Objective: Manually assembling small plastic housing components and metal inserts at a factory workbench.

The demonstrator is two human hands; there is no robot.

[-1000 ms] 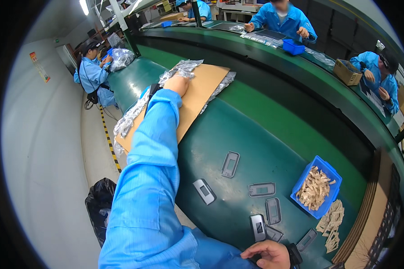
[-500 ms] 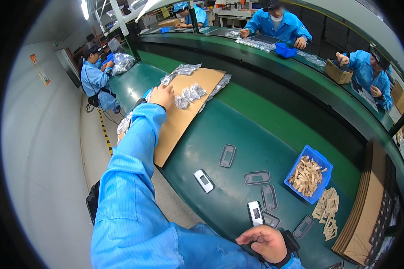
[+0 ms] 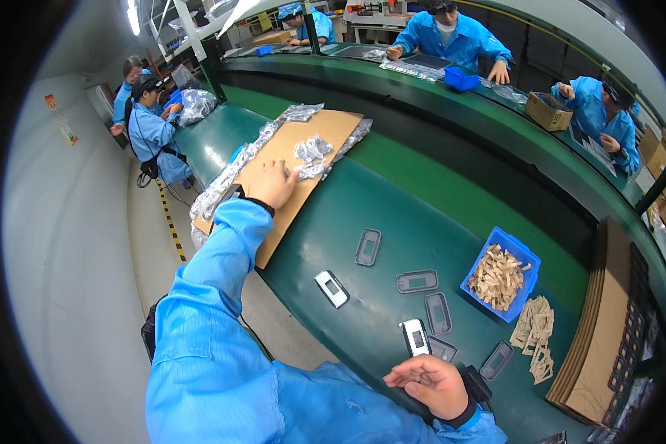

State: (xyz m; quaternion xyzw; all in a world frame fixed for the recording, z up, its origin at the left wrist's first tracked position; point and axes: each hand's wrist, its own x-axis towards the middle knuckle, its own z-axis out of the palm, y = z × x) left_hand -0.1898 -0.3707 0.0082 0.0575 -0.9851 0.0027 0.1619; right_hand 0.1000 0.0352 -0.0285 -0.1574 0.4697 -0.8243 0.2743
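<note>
My left hand (image 3: pixel 272 185) reaches out over a brown cardboard sheet (image 3: pixel 335 127), fingers spread, with its fingertips next to small parts in clear plastic bags (image 3: pixel 313 153). Whether it touches the nearest bag is hard to tell. Close to my body, my right hand (image 3: pixel 431 385) is held above the green table, palm turned inward, fingers loosely curved and thumb apart, holding nothing. Just beyond it lie a white-framed casing (image 3: pixel 416 337) and a grey casing (image 3: pixel 442 349) partly under it. Another white-framed casing (image 3: pixel 331 288) and several grey frames (image 3: pixel 368 246) are spread across the table.
A blue bin (image 3: pixel 528 285) of tan paper pieces stands at right, with flat tan cut-outs (image 3: pixel 533 325) beside it. Stacked cardboard sheets (image 3: pixel 596 325) line the right edge. More bagged parts (image 3: pixel 227 182) run along the sheet's left side. Co-workers in blue sit across and at far left.
My left hand has moved nearer and lower across the cardboard, its fingers spreading beside the bagged parts. My right hand stays almost in place. Another person has appeared at far left.
</note>
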